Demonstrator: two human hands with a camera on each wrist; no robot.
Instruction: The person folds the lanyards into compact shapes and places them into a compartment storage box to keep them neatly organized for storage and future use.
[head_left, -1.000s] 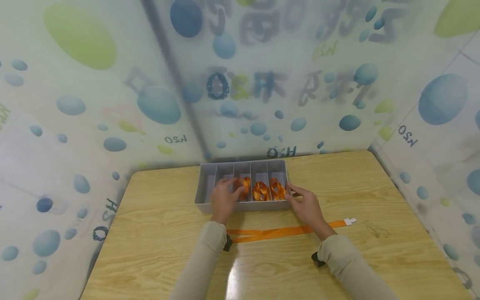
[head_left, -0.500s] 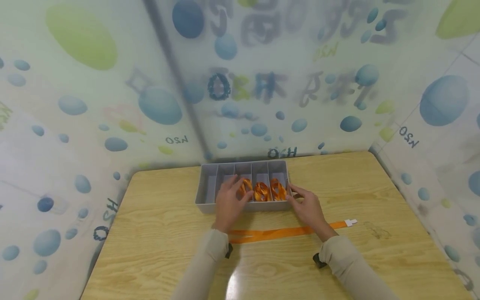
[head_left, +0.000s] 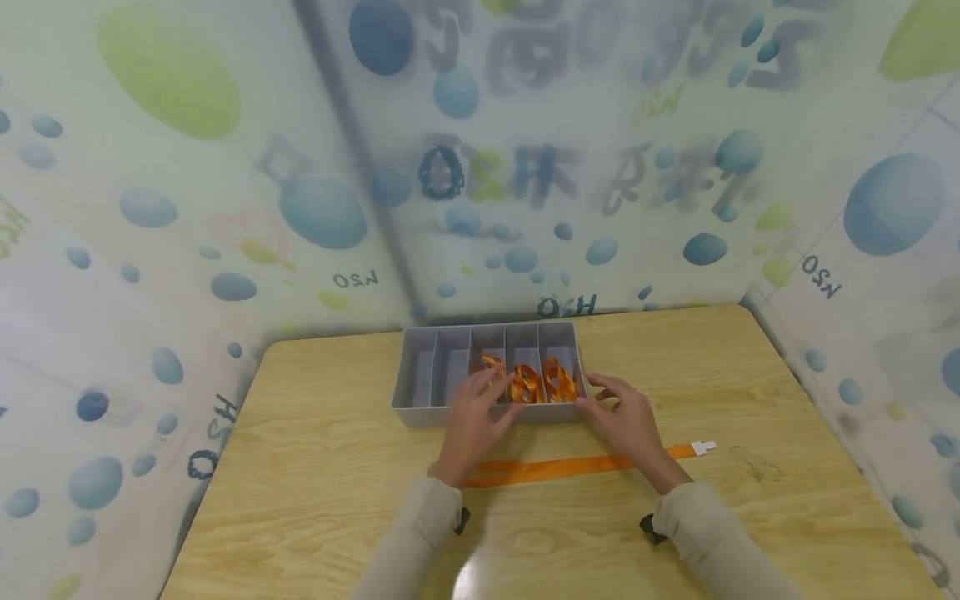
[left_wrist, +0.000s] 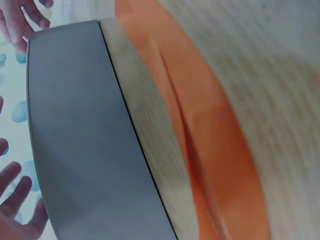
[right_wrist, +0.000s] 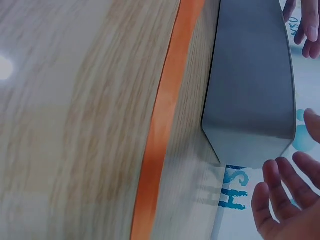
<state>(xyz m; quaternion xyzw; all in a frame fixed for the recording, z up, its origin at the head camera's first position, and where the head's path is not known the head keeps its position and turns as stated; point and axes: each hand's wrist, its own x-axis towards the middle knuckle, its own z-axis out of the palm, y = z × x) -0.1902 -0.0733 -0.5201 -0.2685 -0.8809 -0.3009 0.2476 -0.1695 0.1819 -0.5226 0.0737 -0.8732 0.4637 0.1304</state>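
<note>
A grey divided tray [head_left: 420, 415] stands near the back of the table. Coiled orange lanyards [head_left: 527, 383] lie in its middle compartment and the two compartments right of it. My left hand [head_left: 474, 425] is over the front wall at the middle compartment, fingers spread, partly hiding the coil there. At the tray's right end is my right hand [head_left: 624, 421], its fingers loosely bent; in the right wrist view its fingers [right_wrist: 287, 190] hold nothing. One flat orange lanyard [head_left: 555, 470] with a white clip [head_left: 703, 448] stretches across the table in front, partly under both forearms.
The wooden table [head_left: 315, 500] extends on both sides of the tray. Behind it rises a pale wall [head_left: 480, 250] with blue and green spots, with further walls at left and right. Two compartments at the tray's left show bare bottoms.
My left hand has shifted right along the tray, from the second and third compartments towards the fourth. The right hand has moved slightly outward at the tray's end. The coils look unmoved.
</note>
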